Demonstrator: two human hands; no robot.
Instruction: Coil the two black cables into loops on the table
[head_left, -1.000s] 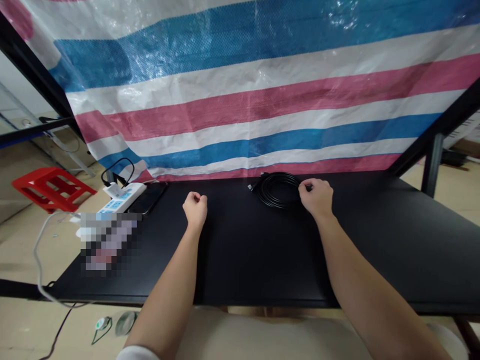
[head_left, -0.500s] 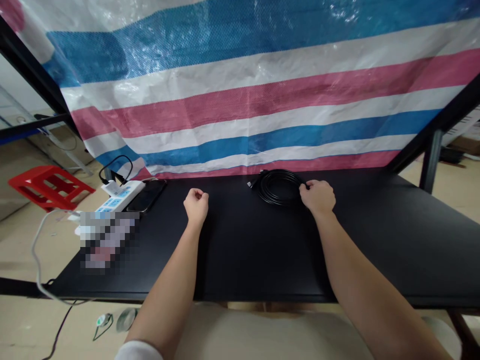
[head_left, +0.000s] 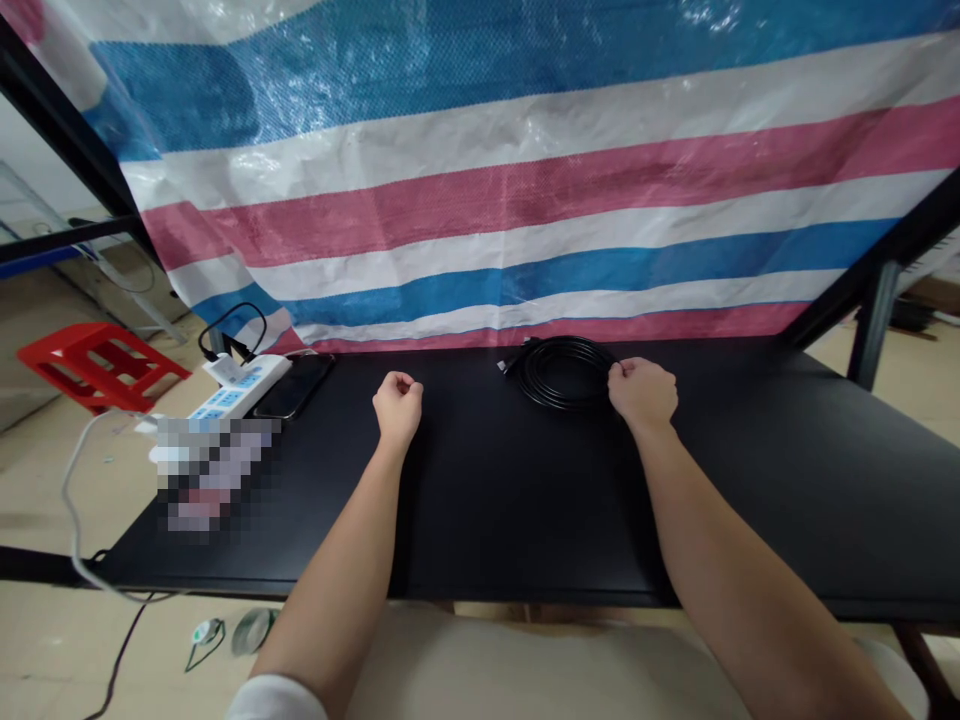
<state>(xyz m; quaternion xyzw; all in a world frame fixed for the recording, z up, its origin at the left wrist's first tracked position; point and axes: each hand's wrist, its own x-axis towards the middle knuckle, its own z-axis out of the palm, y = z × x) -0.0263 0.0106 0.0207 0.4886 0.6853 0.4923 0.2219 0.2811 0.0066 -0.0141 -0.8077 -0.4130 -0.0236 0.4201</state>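
Note:
A coiled black cable (head_left: 568,402) lies flat toward the back of the black table, a pale metal plug (head_left: 502,367) at its left side. My right hand (head_left: 646,392) is closed at the right edge of the coil; its fingertips overlap the outer loops in view, and whether they touch cannot be made out. No cable is seen running up into this hand. To the left of the coil, apart from it, my left hand (head_left: 399,405) rests with curled fingers and thumb pressed together, nothing showing in it.
On the table's left are a white power strip (head_left: 259,378) with an adapter (head_left: 227,369), a dark phone (head_left: 296,388) and a blurred-out item (head_left: 221,475). A striped sheet (head_left: 495,215) hangs behind. A red stool (head_left: 101,365) stands on the floor beyond the left edge.
The whole view has shifted slightly. Both hands appear a little farther right, still closed, and the coil lies as before.

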